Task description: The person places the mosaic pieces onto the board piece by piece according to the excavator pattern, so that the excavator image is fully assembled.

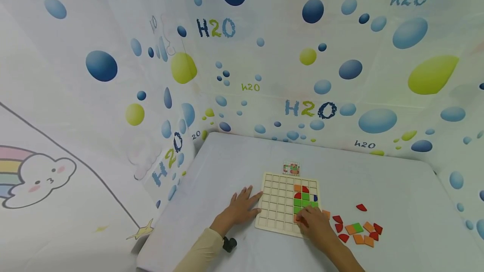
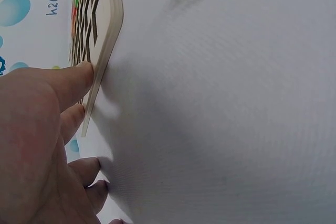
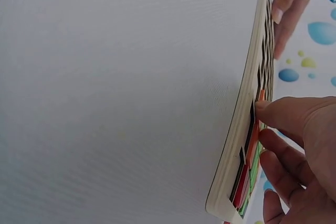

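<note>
A wooden grid board (image 1: 275, 200) lies on the table, with orange, red, green and blue-and-white tiles set in its right-hand columns. My left hand (image 1: 242, 208) is spread flat beside the board, its thumb and a finger touching the left edge. Over the lower right of the grid, my right hand (image 1: 314, 223) has its fingers bent, with an orange tile (image 1: 297, 218) at the thumb and fingertips. In the right wrist view the thumb (image 3: 270, 109) presses down among the tiles by the near rim, and the right palm hides part of that corner.
Loose red quarter-circle tiles (image 1: 338, 228), orange squares (image 1: 358, 239) and a green square (image 1: 357, 227) lie scattered to the right of the board. A small pattern card (image 1: 291, 168) sits behind it. Near the left forearm is a small black object (image 1: 229, 244).
</note>
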A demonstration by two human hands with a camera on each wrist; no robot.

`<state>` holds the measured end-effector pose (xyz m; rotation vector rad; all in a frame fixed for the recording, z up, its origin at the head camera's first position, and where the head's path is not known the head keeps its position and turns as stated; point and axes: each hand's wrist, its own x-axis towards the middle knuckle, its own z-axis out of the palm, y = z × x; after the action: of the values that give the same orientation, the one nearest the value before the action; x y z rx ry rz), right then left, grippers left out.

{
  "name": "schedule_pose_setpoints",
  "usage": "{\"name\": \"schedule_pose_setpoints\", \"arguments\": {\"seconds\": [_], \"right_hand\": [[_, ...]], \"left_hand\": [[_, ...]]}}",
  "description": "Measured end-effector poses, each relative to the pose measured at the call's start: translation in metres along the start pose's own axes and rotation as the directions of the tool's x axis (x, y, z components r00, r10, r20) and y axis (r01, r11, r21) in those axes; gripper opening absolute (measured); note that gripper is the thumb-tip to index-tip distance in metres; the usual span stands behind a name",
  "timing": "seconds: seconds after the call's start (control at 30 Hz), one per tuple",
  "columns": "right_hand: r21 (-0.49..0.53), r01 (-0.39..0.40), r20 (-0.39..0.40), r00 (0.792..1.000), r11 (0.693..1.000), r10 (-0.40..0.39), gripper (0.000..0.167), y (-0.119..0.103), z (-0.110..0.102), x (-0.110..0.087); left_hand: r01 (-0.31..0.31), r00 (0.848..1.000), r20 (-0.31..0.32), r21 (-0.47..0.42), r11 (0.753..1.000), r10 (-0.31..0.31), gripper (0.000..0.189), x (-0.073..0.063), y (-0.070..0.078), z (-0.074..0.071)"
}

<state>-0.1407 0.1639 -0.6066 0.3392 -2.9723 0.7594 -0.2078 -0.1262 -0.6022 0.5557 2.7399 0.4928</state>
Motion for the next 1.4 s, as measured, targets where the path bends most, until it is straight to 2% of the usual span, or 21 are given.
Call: {"name": "schedule_pose_setpoints", "arguments": {"seconds": [0.2,0.33,0.47,0.57,0.67,0.77,0.87,0.97,1.1,1.17,1.27,1.33,1.37,1.4], "right_hand": [[0.003,-0.002,-0.001,1.0,1.0,0.002,0.018,-0.003,-0.004,-0.002],[0.014,-0.055,0.027,0.998,0.998,0.055,0.015,-0.001,-0.011,-0.002],[0.009,-0.105,0.016,0.994,0.994,0.105,0.012,0.015,-0.025,0.0],[0.007,-0.145,-0.028,0.989,0.989,0.145,0.022,0.037,-0.039,0.001],[0.021,-0.236,-0.052,0.97,0.971,0.237,0.036,0.064,-0.056,0.001],[0.021,-0.343,-0.052,0.938,0.939,0.343,0.045,0.091,-0.073,0.001],[-0.002,-0.408,-0.037,0.912,0.913,0.408,0.047,0.115,-0.085,0.001],[-0.015,-0.433,0.002,0.902,0.901,0.433,0.041,0.132,-0.088,0.002],[0.019,-0.432,0.05,0.901,0.902,0.43,0.032,0.139,-0.087,0.003],[0.049,-0.454,0.078,0.89,0.89,0.45,0.032,0.139,-0.087,0.005],[0.077,-0.513,0.136,0.855,0.855,0.5,0.04,0.135,-0.087,0.008],[0.073,-0.533,0.158,0.841,0.843,0.518,0.044,0.133,-0.087,0.009],[0.076,-0.537,0.165,0.838,0.84,0.52,0.044,0.131,-0.088,0.009],[0.076,-0.527,0.167,0.844,0.847,0.51,0.044,0.13,-0.088,0.009]], "left_hand": [[-0.002,1.0,-0.001,-0.001,1.0,0.002,0.063,-0.001,0.0,-0.002],[-0.002,1.0,-0.007,0.001,1.0,0.002,0.063,-0.002,0.0,-0.003],[-0.003,1.0,-0.01,-0.005,1.0,0.003,0.063,-0.003,0.0,-0.004],[-0.003,1.0,-0.008,-0.012,1.0,0.003,0.062,-0.003,-0.001,-0.004],[-0.002,1.0,-0.003,-0.019,1.0,0.002,0.062,-0.003,-0.001,-0.005],[-0.005,1.0,-0.004,-0.022,1.0,0.005,0.062,-0.003,-0.001,-0.005],[-0.003,1.0,-0.004,-0.018,1.0,0.003,0.062,-0.003,0.0,-0.005],[0.001,1.0,-0.002,-0.015,1.0,-0.001,0.062,-0.004,0.001,-0.005],[-0.004,1.0,-0.005,-0.016,1.0,0.004,0.062,-0.004,0.002,-0.007],[0.0,1.0,-0.002,-0.014,1.0,0.0,0.062,-0.003,0.002,-0.008],[-0.003,1.0,-0.001,-0.019,1.0,0.003,0.062,-0.003,0.002,-0.008],[-0.005,1.0,0.004,-0.019,1.0,0.005,0.062,-0.003,0.002,-0.008],[-0.008,1.0,0.004,-0.018,1.0,0.008,0.062,-0.003,0.002,-0.008],[-0.009,1.0,0.006,-0.016,1.0,0.009,0.062,-0.003,0.002,-0.008]]}}
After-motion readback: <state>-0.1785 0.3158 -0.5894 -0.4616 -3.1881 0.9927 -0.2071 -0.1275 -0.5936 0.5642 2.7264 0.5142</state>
